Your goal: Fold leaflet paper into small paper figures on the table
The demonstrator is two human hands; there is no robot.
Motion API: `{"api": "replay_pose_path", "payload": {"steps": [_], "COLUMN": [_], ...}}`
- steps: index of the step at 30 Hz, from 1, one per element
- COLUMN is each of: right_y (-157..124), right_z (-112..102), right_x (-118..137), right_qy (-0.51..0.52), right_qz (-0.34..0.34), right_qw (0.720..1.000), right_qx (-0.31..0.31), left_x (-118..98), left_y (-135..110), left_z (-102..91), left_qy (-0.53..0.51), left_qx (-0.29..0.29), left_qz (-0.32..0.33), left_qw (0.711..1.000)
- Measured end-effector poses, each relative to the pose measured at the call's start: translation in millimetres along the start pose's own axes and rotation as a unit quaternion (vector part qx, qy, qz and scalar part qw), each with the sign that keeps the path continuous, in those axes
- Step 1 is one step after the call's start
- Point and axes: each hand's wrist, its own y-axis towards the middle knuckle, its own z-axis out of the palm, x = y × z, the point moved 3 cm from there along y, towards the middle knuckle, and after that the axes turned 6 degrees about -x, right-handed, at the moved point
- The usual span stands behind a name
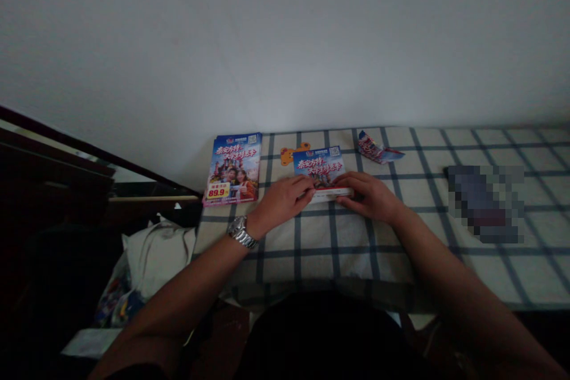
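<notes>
A flyer with blue sky and red-and-white lettering lies on the checked cloth in front of me. Its lower part is folded up, showing a white strip along the near edge. My left hand, with a metal wristwatch on the wrist, has its fingers closed on the flyer's lower left. At the lower right, my right hand grips the fold between thumb and fingers. To the left lies a stack of matching flyers, printed with 89.9. Beyond my right hand sits a folded flyer, partly standing up.
The checked cloth covers the surface up to a white wall. An orange bear-shaped piece lies behind the flyer. At right is a pixelated dark object. White bags stand below the left edge.
</notes>
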Motion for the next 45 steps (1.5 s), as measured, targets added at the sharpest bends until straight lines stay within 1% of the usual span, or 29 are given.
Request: {"api": "replay_pose_path", "payload": {"steps": [3, 8, 13, 17, 19, 22, 30, 36, 45], "right_y": [0, -2, 0, 5, 8, 11, 19, 27, 38], "right_z": [2, 6, 7, 8, 8, 7, 5, 4, 6], "right_x": [0, -3, -5, -9, -11, -14, -16, -26, -37], "right_qy": [-0.006, -0.004, 0.001, -0.008, -0.014, -0.027, -0.049, -0.127, -0.184], "right_qz": [0.005, 0.028, 0.062, 0.098, 0.108, 0.116, 0.108, 0.062, 0.063], "right_qw": [1.0, 0.999, 0.997, 0.994, 0.993, 0.991, 0.991, 0.988, 0.979], "right_qx": [0.002, -0.018, -0.037, -0.049, -0.054, -0.06, -0.054, -0.06, -0.054], "left_x": [1, 1, 1, 8, 13, 17, 27, 33, 37], "left_y": [3, 6, 13, 21, 25, 30, 38, 46, 55], "left_z": [-2.2, -3.7, -4.9, -2.6, -0.7, 2.8, 9.1, 9.7, 12.0], "left_qy": [-0.015, -0.033, -0.043, -0.035, -0.028, -0.023, 0.039, 0.067, 0.109], "left_qx": [-0.003, -0.002, -0.011, -0.019, -0.026, -0.02, -0.013, -0.018, -0.03], "left_qz": [-0.012, -0.025, 0.002, -0.001, -0.006, -0.005, 0.005, 0.006, -0.005], "left_qw": [1.0, 0.999, 0.999, 0.999, 0.999, 1.0, 0.999, 0.998, 0.994]}}
